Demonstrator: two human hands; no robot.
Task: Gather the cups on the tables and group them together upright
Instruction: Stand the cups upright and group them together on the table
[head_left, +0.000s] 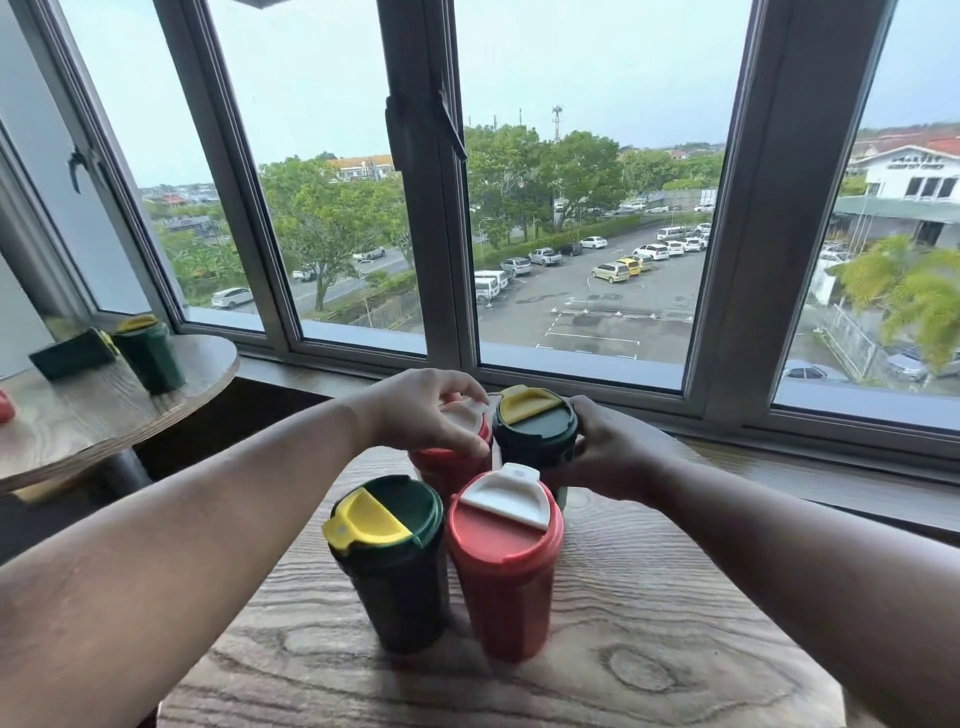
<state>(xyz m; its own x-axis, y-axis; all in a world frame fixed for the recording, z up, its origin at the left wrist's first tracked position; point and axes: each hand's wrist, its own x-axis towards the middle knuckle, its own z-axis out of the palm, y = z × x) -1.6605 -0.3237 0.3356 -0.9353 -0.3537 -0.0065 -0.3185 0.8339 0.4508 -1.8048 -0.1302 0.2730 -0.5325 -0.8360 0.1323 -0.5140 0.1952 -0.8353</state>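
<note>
Four cups (498, 519) stand upright, lids up, hands gripping two.

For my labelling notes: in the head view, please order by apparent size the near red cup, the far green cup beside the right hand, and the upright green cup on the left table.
1. near red cup
2. far green cup, partly hidden
3. upright green cup on the left table

Nearness to the camera shapes this; true sizes may match.
</note>
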